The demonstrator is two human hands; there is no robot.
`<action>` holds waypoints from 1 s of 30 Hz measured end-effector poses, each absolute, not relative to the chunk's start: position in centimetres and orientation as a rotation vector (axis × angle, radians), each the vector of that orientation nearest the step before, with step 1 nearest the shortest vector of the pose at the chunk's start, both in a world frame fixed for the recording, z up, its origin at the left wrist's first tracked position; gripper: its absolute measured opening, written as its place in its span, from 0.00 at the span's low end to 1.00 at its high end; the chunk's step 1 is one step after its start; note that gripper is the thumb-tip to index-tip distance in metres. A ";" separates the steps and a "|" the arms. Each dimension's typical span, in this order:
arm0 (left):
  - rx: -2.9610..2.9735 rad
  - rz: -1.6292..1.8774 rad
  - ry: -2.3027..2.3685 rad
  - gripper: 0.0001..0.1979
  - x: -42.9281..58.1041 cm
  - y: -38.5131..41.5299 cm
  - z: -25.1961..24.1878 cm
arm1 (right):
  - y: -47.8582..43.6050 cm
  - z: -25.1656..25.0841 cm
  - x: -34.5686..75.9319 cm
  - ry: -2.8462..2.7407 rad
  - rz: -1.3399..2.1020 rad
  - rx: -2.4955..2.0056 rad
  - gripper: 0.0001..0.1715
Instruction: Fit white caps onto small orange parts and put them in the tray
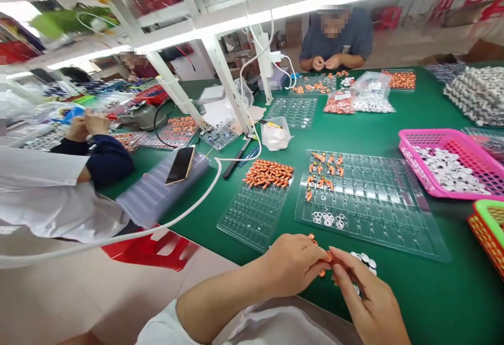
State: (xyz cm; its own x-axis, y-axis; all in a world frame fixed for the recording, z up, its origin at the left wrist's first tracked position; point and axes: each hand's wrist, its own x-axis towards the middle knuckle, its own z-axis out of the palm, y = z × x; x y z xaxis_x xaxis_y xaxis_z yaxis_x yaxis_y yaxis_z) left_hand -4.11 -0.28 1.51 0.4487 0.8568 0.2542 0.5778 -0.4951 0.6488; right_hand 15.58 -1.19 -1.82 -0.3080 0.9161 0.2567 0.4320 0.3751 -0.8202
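Note:
My left hand [294,262] and my right hand [364,295] meet near the table's front edge, both pinched on a small orange part [329,257] held between their fingertips. Another orange piece [312,237] pokes out above my left fingers. A few small white rings [365,260] lie on the green table just beyond my right hand. Ahead lies a clear plastic tray [378,213] with some orange parts [325,169] in its far cells and loose white rings [328,219] near its front. A second clear tray [254,213] carries a pile of orange parts [269,173].
A pink basket [409,143] of white rings stands at the right, with an orange and green basket [484,213] nearer. A person in white sits at the left [47,192]; another works at the far side [334,40]. A phone [181,164] rests on stacked trays. A white cable [189,208] crosses the table.

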 end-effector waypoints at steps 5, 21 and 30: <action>1.989 0.885 1.546 0.09 -7.8 0.3 1.4 | -1.0 -2.2 16.8 -1.879 0.894 -1.242 0.18; 1.663 0.863 2.156 0.09 -16.1 7.6 -1.8 | -0.8 -4.5 21.2 -1.736 0.724 -1.687 0.20; 1.776 0.576 2.195 0.05 -15.3 9.1 -1.3 | -0.6 -4.8 21.5 -1.844 0.623 -1.522 0.15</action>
State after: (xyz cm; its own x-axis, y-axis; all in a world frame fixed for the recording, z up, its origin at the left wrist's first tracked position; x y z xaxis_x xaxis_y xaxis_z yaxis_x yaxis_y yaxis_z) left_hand -15.33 9.06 -1.30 -0.2193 0.9746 0.0461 0.8717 0.1745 0.4578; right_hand 21.47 -0.64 -4.78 -0.1063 0.9765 0.1872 0.6631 0.2099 -0.7184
